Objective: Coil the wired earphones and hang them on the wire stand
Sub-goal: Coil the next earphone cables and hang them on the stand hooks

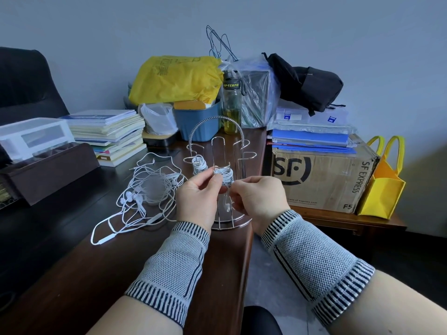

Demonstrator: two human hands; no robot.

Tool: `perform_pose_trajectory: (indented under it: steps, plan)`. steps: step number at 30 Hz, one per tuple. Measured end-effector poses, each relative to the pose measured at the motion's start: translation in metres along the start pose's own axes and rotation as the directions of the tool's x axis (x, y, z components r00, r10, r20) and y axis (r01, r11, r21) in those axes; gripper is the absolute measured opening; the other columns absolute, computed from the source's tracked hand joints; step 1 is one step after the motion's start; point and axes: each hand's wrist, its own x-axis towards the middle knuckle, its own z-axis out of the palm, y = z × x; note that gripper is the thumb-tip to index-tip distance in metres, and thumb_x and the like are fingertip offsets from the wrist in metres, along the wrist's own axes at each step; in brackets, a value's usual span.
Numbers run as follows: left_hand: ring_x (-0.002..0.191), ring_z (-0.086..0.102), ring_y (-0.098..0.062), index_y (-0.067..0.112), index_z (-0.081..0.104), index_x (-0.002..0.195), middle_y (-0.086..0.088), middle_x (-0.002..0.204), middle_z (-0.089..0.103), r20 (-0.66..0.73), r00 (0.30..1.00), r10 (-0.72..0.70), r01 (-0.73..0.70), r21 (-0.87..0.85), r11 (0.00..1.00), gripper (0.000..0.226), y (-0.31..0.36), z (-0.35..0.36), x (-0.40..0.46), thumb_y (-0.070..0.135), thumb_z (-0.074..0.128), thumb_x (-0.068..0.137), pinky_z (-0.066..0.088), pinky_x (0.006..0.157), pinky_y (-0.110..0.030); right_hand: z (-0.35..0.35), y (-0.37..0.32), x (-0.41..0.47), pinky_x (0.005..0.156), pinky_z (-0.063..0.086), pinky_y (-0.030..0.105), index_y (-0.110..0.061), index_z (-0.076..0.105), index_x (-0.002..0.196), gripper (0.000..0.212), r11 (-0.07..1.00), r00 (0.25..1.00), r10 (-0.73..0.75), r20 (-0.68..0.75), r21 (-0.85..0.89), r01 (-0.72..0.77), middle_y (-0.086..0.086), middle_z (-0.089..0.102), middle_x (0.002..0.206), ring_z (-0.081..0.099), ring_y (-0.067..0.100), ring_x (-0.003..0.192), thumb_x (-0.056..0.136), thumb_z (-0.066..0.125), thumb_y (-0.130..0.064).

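Note:
A chrome wire stand [219, 141] with looped arms stands on the dark wooden desk near its right edge. One coiled white earphone bundle [199, 164] hangs on its left arm. A second white coil [226, 176] sits at the front arm, held between both hands. My left hand [197, 200] pinches the coil from the left; my right hand [257, 199] pinches its cord from the right, with an earbud dangling below. A tangle of several loose white earphones [145, 192] lies on the desk to the left.
Books [108, 131], a blue bin [198, 122], a yellow bag [176, 78] and a bottle [231, 105] crowd the desk behind the stand. A dark wooden box [48, 170] sits at left. A cardboard box [321, 177] stands on a low table at right.

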Motion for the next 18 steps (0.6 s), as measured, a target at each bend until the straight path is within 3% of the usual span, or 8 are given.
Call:
perform_pose_trajectory:
  steps: [3, 7, 10, 13, 18]
  plan:
    - [0.092, 0.07, -0.012, 0.021, 0.071, 0.111, 0.004, 0.098, 0.075, 0.002, 1.0, 0.0, 0.0, 0.031, 1.0, 0.029, 0.001, 0.0, 0.0, 0.026, 0.072, 0.082, 0.056, 0.091, -0.044, 0.0, 0.001, -0.002, 0.06, 0.05, 0.034, -0.004, 0.067, 0.057, 0.018, 0.999, 1.0, 0.017, 0.001, 0.048, -0.017, 0.007, 0.059, 0.051, 0.052, 0.018, 0.046, 0.075, 0.065, -0.002]
    - [0.087, 0.071, -0.011, 0.018, 0.07, 0.115, 0.005, 0.092, 0.075, 0.002, 1.0, 0.006, -0.007, 0.043, 0.999, 0.032, 0.001, 0.002, -0.001, 0.024, 0.072, 0.083, 0.057, 0.089, -0.042, 0.001, 0.0, -0.002, 0.061, 0.053, 0.033, -0.004, 0.064, 0.068, 0.015, 0.962, 0.994, 0.107, 0.004, 0.251, -0.105, 0.011, 0.063, 0.062, 0.056, 0.019, 0.053, 0.082, 0.063, -0.002]
    - [0.09, 0.071, -0.012, 0.016, 0.07, 0.115, 0.003, 0.096, 0.074, -0.008, 1.0, 0.009, -0.009, 0.041, 0.999, 0.031, 0.002, 0.003, 0.0, 0.021, 0.073, 0.085, 0.057, 0.089, -0.041, 0.004, -0.001, -0.001, 0.059, 0.052, 0.029, -0.005, 0.063, 0.072, 0.012, 0.942, 0.992, 0.125, 0.029, 0.311, -0.128, 0.008, 0.063, 0.061, 0.056, 0.015, 0.051, 0.084, 0.065, -0.004]
    - [0.086, 0.072, -0.012, 0.012, 0.07, 0.114, 0.001, 0.092, 0.075, -0.011, 1.0, 0.005, -0.005, 0.028, 1.0, 0.03, 0.002, 0.004, 0.0, 0.016, 0.072, 0.085, 0.058, 0.086, -0.04, 0.007, 0.001, -0.001, 0.055, 0.05, 0.028, -0.007, 0.062, 0.071, 0.014, 0.933, 0.992, 0.121, 0.02, 0.34, -0.121, 0.004, 0.062, 0.056, 0.055, 0.012, 0.048, 0.084, 0.068, -0.006]
    - [0.083, 0.073, -0.012, 0.011, 0.072, 0.112, 0.002, 0.089, 0.076, 0.02, 1.0, 0.008, -0.009, 0.045, 0.999, 0.027, 0.001, 0.003, 0.001, 0.018, 0.071, 0.085, 0.059, 0.084, -0.038, 0.01, 0.006, -0.003, 0.057, 0.053, 0.03, -0.008, 0.065, 0.072, 0.01, 0.954, 0.994, 0.062, -0.087, 0.298, -0.034, 0.009, 0.066, 0.067, 0.06, 0.016, 0.058, 0.082, 0.068, -0.005]
